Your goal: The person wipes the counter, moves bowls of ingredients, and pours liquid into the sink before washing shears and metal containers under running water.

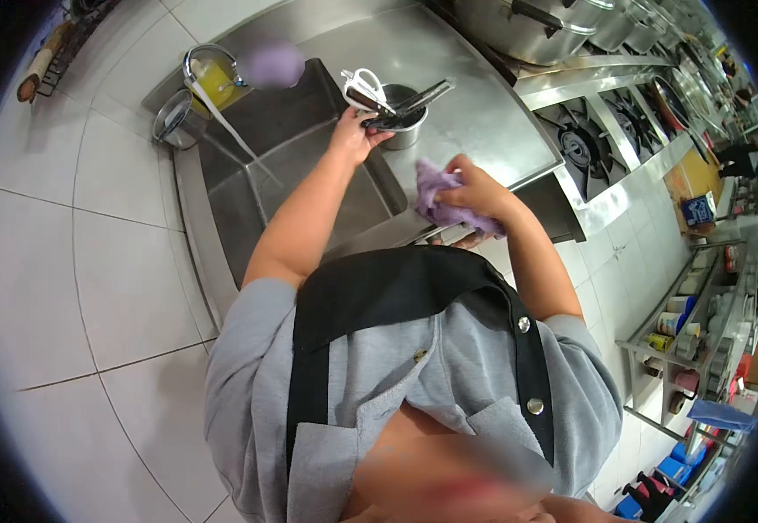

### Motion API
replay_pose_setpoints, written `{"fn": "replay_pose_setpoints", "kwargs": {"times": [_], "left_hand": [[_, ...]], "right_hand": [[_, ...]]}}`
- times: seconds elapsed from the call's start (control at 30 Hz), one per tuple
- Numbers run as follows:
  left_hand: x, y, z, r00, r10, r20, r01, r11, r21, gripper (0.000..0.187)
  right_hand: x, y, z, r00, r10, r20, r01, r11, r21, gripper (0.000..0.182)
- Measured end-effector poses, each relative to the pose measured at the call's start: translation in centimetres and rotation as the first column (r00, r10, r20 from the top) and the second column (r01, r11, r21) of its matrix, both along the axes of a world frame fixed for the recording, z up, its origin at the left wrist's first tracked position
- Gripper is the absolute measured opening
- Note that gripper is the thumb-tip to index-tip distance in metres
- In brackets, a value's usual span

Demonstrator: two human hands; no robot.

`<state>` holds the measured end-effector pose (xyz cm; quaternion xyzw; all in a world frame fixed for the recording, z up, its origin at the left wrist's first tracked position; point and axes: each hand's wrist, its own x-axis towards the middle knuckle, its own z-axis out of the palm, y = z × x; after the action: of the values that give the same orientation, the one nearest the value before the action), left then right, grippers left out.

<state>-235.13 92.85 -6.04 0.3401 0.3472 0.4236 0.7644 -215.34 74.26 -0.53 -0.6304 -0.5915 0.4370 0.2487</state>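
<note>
My left hand [360,139] is closed at the left side of a round metal container [407,135] on the steel counter. Between its thumb and fingers lies the black handle of a utensil [380,122], whose exact kind I cannot make out. White-handled scissors [365,84] and a dark, long-handled tool [427,96] stick out over the container's rim. A crumpled purple cloth [436,185] is gripped in my right hand [481,193], near the counter's front edge and to the right of the container.
A steel sink [252,205] lies to the left, with a curved faucet [204,87] and a metal pot [172,118] at its far left corner. Gas burners [581,148] and large pots [527,30] stand to the right. Stocked shelves [675,340] are further right.
</note>
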Motion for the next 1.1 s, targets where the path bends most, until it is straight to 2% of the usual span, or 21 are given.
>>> {"fn": "replay_pose_setpoints", "kwargs": {"times": [0.03, 0.07, 0.13, 0.17, 0.2, 0.27, 0.3, 0.4, 0.43, 0.57, 0.63, 0.67, 0.73, 0.77, 0.8, 0.83, 0.87, 0.93, 0.97, 1.07, 1.1], "left_hand": [[-1.0, 0.3, -0.3, 0.992, -0.099, 0.076, 0.096, 0.994, 0.045, 0.016], [-2.2, 0.4, -0.7, 0.99, -0.112, 0.086, 0.117, 0.991, -0.06, 0.017], [-4.9, -1.4, -0.4, 0.986, -0.132, 0.105, 0.155, 0.953, -0.262, 0.022], [-6.2, -2.4, -1.3, 0.974, -0.227, 0.031, 0.228, 0.959, -0.169, 0.054], [-6.7, -4.5, -0.3, 0.922, -0.378, 0.082, 0.382, 0.923, -0.048, 0.064], [-7.2, -8.7, 2.7, 0.759, -0.64, 0.124, 0.612, 0.765, 0.202, 0.086], [-8.6, -9.0, 0.3, 0.82, -0.564, 0.097, 0.566, 0.824, 0.008, 0.106], [-8.9, -11.3, 2.8, 0.879, -0.415, 0.235, 0.399, 0.91, 0.115, 0.105], [-9.7, -11.4, 3.2, 0.884, -0.328, 0.333, 0.319, 0.944, 0.083, 0.101], [-13.5, -11.5, 4.3, 0.976, -0.14, 0.167, 0.128, 0.989, 0.079, 0.082], [-15.2, -11.6, 5.1, 0.996, -0.079, 0.05, 0.074, 0.994, 0.08, 0.076], [-16.1, -11.5, 5.0, 0.995, -0.083, -0.045, 0.087, 0.994, 0.07, 0.066], [-18.1, -11.0, 4.8, 0.968, -0.097, -0.233, 0.11, 0.993, 0.042, 0.047], [-19.3, -10.5, 4.6, 0.978, -0.099, -0.186, 0.098, 0.995, -0.013, 0.041], [-20.5, -9.8, 4.3, 0.986, -0.097, -0.137, 0.089, 0.994, -0.067, 0.036], [-21.6, -9.4, 4.2, 0.991, -0.096, -0.09, 0.085, 0.989, -0.119, 0.031], [-22.5, -9.4, 4.7, 0.989, -0.147, -0.005, 0.145, 0.981, -0.13, 0.029], [-23.8, -9.3, 6.6, 0.954, -0.251, 0.161, 0.272, 0.954, -0.126, 0.024], [-23.7, -9.4, 7.2, 0.932, -0.336, 0.138, 0.356, 0.919, -0.168, 0.023], [-21.7, -10.7, 8.6, 0.795, -0.602, 0.069, 0.606, 0.793, -0.062, 0.02], [-21.8, -10.5, 8.7, 0.812, -0.583, -0.017, 0.58, 0.81, -0.082, 0.019]], "right_hand": [[-0.9, 0.7, 0.4, 0.987, 0.118, 0.106, -0.121, 0.992, 0.025, 0.057], [-1.9, 1.2, 0.8, 0.949, 0.23, 0.214, -0.243, 0.969, 0.039, 0.053], [-4.2, 2.3, 1.3, 0.908, 0.268, 0.322, -0.314, 0.944, 0.103, 0.055], [-5.2, 3.3, 1.4, 0.891, 0.307, 0.333, -0.368, 0.92, 0.134, 0.052], [-6.4, 4.4, 1.5, 0.871, 0.353, 0.343, -0.425, 0.89, 0.163, 0.05], [-9.2, 6.6, 3.2, 0.94, 0.335, 0.066, -0.339, 0.939, 0.06, 0.042], [-10.8, 7.7, 3.8, 0.949, 0.308, -0.069, -0.31, 0.951, -0.006, 0.039], [-16.2, 10.9, 0.3, 0.943, 0.032, -0.33, 0.041, 0.976, 0.213, 0.034], [-17.7, 11.9, -0.6, 0.918, -0.021, -0.397, 0.117, 0.969, 0.218, 0.029], [-23.5, 13.3, -1.5, 0.784, -0.109, -0.611, 0.291, 0.934, 0.207, 0.026], [-25.1, 14.2, -2.0, 0.845, -0.043, -0.533, 0.18, 0.962, 0.207, 0.028], [-25.8, 14.6, -2.1, 0.87, -0.007, -0.492, 0.124, 0.971, 0.206, 0.029], [-26.0, 14.9, -1.3, 0.822, 0.213, -0.528, -0.149, 0.976, 0.161, 0.015], [-25.7, 15.1, -0.7, 0.776, 0.315, -0.546, -0.287, 0.948, 0.139, 0.011], [-25.0, 14.6, 1.3, 0.852, 0.493, -0.176, -0.348, 0.785, 0.513, 0.018], [-24.0, 13.7, 4.2, 0.85, 0.473, 0.233, -0.465, 0.464, 0.754, 0.026], [-23.3, 12.8, 5.9, 0.78, 0.26, 0.569, -0.603, 0.07, 0.794, 0.035], [-22.4, 11.8, 6.5, 0.644, 0.167, 0.746, -0.738, -0.122, 0.664, 0.05], [-22.3, 11.6, 6.6, 0.571, 0.101, 0.815, -0.79, -0.202, 0.579, 0.058], [-22.7, 12.8, 5.1, 0.57, 0.339, 0.748, -0.663, -0.347, 0.663, 0.066], [-22.9, 12.5, 6.1, 0.523, 0.322, 0.789, -0.718, -0.333, 0.611, 0.054]]}}
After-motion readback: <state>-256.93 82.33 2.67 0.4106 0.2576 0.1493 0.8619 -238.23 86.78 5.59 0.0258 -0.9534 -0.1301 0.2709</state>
